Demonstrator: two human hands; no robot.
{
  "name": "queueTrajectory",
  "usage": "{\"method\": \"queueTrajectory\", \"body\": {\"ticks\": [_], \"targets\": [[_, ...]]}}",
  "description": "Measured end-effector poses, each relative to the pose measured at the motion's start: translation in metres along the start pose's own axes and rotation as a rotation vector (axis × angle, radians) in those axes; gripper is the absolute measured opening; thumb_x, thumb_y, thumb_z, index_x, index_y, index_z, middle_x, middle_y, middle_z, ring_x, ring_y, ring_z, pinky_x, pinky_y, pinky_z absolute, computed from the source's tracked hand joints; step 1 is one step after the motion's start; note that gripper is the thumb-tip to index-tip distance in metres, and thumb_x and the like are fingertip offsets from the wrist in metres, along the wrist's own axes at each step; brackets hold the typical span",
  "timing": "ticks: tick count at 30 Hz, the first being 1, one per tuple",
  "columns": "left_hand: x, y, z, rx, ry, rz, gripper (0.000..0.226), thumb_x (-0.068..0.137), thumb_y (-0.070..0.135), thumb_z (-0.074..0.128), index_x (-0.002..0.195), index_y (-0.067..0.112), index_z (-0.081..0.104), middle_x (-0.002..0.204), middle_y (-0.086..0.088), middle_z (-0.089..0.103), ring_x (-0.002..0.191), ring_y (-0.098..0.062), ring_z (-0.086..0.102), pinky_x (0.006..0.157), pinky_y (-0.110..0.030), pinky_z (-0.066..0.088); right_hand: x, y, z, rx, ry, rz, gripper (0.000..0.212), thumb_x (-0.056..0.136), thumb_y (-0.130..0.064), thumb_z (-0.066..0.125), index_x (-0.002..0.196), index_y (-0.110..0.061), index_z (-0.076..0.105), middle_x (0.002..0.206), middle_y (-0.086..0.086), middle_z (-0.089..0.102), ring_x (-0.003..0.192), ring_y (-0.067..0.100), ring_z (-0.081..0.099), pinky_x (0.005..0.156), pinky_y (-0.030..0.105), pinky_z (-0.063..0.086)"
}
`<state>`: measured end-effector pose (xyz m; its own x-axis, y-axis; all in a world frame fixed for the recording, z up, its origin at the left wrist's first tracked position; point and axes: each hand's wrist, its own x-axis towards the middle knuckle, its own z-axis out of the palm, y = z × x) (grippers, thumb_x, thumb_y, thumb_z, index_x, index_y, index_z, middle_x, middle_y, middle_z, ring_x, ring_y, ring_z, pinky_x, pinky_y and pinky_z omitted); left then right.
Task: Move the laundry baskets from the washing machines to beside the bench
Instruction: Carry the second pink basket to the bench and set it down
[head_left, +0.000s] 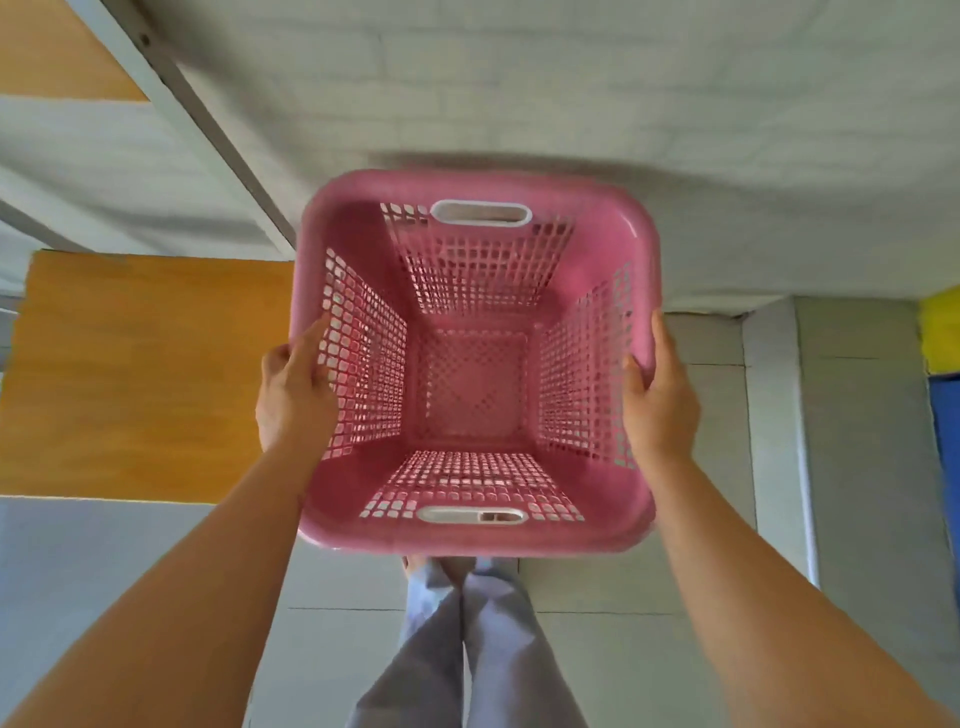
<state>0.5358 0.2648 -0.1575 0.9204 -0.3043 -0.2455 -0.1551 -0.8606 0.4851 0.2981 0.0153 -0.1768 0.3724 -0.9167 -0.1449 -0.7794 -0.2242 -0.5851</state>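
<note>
arms: bare to past the elbow, no sleeves showing
left hand (296, 395): bare, no rings seen
right hand (662, 395): bare
trousers (467, 649): pale lilac-grey, loose, below the hands

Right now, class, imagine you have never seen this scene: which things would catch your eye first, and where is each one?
First is the pink laundry basket in the middle of the view, empty, with white handle slots on its near and far walls. The left hand and right hand grip its opposite rims. Next come the orange wooden bench top at the left and the pale tiled floor below, where the person's feet show.
</note>
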Motion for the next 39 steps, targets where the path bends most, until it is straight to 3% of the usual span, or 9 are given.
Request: {"method": "queueTrajectory", "body": {"ticks": [7,10,13,16,22,28,39], "targets": [[0.029,-0.030,0.057,0.058,-0.074,-0.007,0.059,0.093,0.012,0.044,0.139,0.048,0.037,0.130,-0.008,0.044,0.086,-0.031,0.057,0.068,-0.039,0.051,0.019,0.037,0.060,-0.059,-0.028,0.001,0.062,0.099,-0.026,0.047,0.152,-0.038,0.018,0.152,-0.002,0.040,0.114,0.024,0.062,0.084,0.039,0.056],[0.033,-0.042,0.078,0.169,-0.185,-0.041,0.071,0.092,0.009,0.044,0.143,0.053,0.023,0.148,-0.006,0.028,0.106,-0.039,0.057,0.077,-0.049,0.057,0.016,0.049,0.083,-0.188,-0.117,-0.003,0.075,0.096,-0.018,0.048,0.153,-0.035,0.003,0.160,0.008,0.019,0.113,0.033,0.062,0.071,0.046,0.059],[0.026,-0.048,0.092,0.327,-0.264,-0.043,0.075,0.090,0.014,0.053,0.149,0.044,0.018,0.162,-0.004,-0.007,0.141,-0.040,0.025,0.101,-0.051,0.045,0.010,0.055,0.099,-0.335,-0.147,-0.011,0.088,0.090,-0.015,0.056,0.154,-0.023,-0.003,0.159,0.021,0.012,0.133,0.039,0.043,0.092,0.050,0.052],[0.021,-0.050,0.096,0.409,-0.265,-0.042,0.075,0.090,0.024,0.055,0.151,0.043,0.014,0.160,-0.005,-0.019,0.147,-0.039,0.008,0.107,-0.054,0.035,0.011,0.057,0.100,-0.427,-0.148,-0.010,0.094,0.086,-0.019,0.063,0.154,-0.017,-0.001,0.158,0.025,0.013,0.138,0.040,0.035,0.104,0.049,0.044],[0.006,-0.039,0.084,0.498,-0.334,-0.041,0.073,0.094,0.034,0.050,0.152,0.040,0.006,0.160,-0.008,-0.018,0.146,-0.041,0.009,0.115,-0.053,0.023,0.000,0.051,0.080,-0.509,-0.250,-0.045,0.090,0.090,-0.026,0.058,0.154,-0.017,-0.004,0.160,0.017,0.012,0.144,0.035,0.026,0.109,0.052,0.037],[-0.027,-0.013,0.052,0.532,-0.383,0.094,0.064,0.098,0.034,0.041,0.153,0.028,0.008,0.163,-0.007,-0.002,0.150,-0.028,0.002,0.119,-0.046,0.007,-0.051,0.033,0.038,-0.545,-0.374,-0.043,0.079,0.095,-0.035,0.049,0.155,-0.014,0.002,0.159,0.016,0.019,0.143,0.035,0.029,0.111,0.052,0.035],[-0.126,0.019,-0.022,0.464,-0.353,0.396,0.058,0.101,0.035,0.037,0.152,0.016,0.018,0.161,-0.012,0.012,0.149,-0.028,0.008,0.119,-0.042,0.008,-0.171,0.009,-0.062,-0.425,-0.264,0.037,0.063,0.100,-0.034,0.038,0.154,-0.011,0.013,0.160,0.013,0.020,0.146,0.030,0.024,0.117,0.045,0.026]]}}
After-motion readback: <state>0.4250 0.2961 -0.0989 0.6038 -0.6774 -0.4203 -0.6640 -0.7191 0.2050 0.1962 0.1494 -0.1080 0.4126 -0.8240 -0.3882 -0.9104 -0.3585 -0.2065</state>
